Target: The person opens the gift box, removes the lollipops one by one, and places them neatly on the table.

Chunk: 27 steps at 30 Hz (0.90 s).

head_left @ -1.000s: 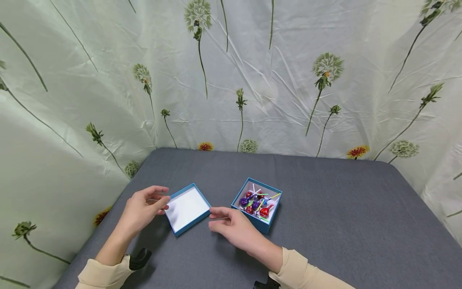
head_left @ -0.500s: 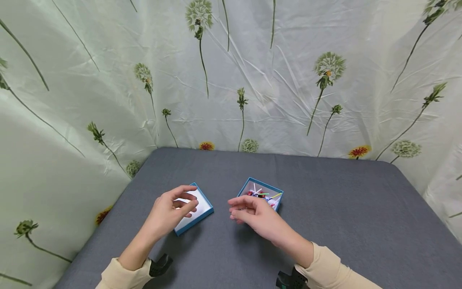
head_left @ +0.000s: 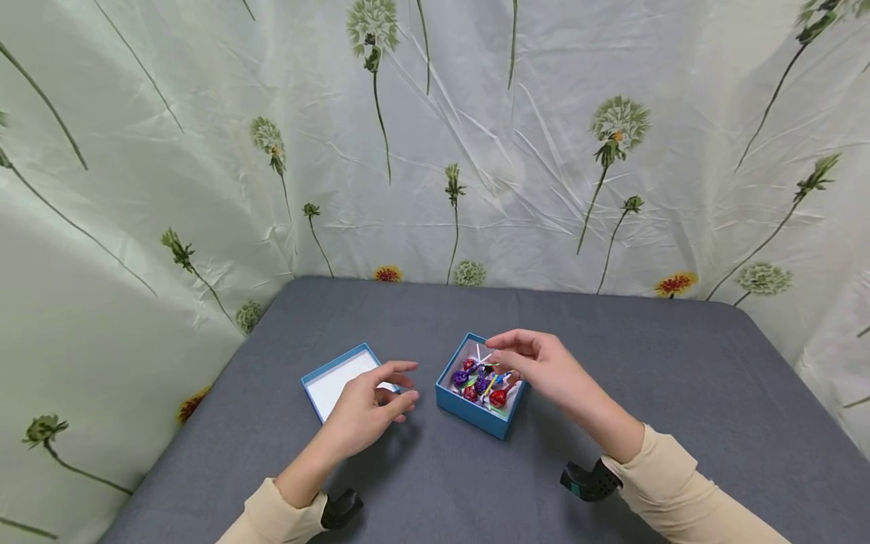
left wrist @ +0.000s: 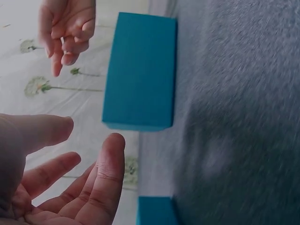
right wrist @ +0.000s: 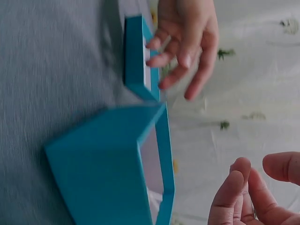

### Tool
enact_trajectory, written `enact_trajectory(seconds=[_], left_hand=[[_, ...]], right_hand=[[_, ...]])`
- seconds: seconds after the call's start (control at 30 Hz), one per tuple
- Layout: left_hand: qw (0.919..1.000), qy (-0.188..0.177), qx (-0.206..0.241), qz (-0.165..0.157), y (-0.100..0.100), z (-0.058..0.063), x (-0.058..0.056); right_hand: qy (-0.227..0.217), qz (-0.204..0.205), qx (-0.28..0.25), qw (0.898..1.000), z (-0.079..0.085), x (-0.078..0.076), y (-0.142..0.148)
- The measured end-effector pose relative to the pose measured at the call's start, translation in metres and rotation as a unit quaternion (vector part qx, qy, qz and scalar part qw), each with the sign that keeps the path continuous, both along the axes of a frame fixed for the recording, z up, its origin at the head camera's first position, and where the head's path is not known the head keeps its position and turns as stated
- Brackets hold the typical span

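A blue box [head_left: 469,410] with a white inside stands mid-table, filled with several wrapped lollipops [head_left: 481,384] in red and purple. Over its right rim hovers my right hand [head_left: 544,370], fingers loosely bent and holding nothing. Left of the box lies a shallow blue lid [head_left: 334,384], its white inside facing up. My left hand [head_left: 367,408] hangs above the lid's right corner and hides part of it. The left wrist view shows the box's side wall [left wrist: 140,70] beyond the spread, relaxed fingers. In the right wrist view the box's outer wall [right wrist: 103,183] fills the lower left.
Grey cloth covers the table [head_left: 646,378]. A pale curtain [head_left: 544,151] with printed dandelions hangs along the back and left side. Black wrist cameras sit under both cuffs, the right one [head_left: 590,481] low over the cloth.
Both hands have moved right. My left hand passed from the lid's left side across it; my right hand went from between lid and box to the box's right rim. Box and lid stayed put.
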<state>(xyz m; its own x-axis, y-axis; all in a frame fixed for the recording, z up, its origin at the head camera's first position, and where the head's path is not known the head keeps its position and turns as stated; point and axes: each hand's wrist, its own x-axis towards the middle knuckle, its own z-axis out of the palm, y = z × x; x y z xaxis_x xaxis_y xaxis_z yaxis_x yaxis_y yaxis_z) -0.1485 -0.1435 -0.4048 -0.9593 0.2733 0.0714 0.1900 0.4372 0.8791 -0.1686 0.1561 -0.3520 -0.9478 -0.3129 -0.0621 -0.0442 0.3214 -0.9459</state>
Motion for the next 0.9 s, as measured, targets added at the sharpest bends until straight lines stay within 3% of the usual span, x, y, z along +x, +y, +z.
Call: enact_trajectory(seconds=[0.3, 0.9], left_hand=[[0.9993, -0.024, 0.028, -0.008, 0.013, -0.013, -0.003], [0.9948, -0.068, 0.072, -0.022, 0.025, -0.029, -0.008]], right_hand=[[-0.011, -0.010, 0.057, 0.998, -0.002, -0.022, 0.026], [-0.002, 0.069, 0.179, 0.981, -0.007, -0.048, 0.025]])
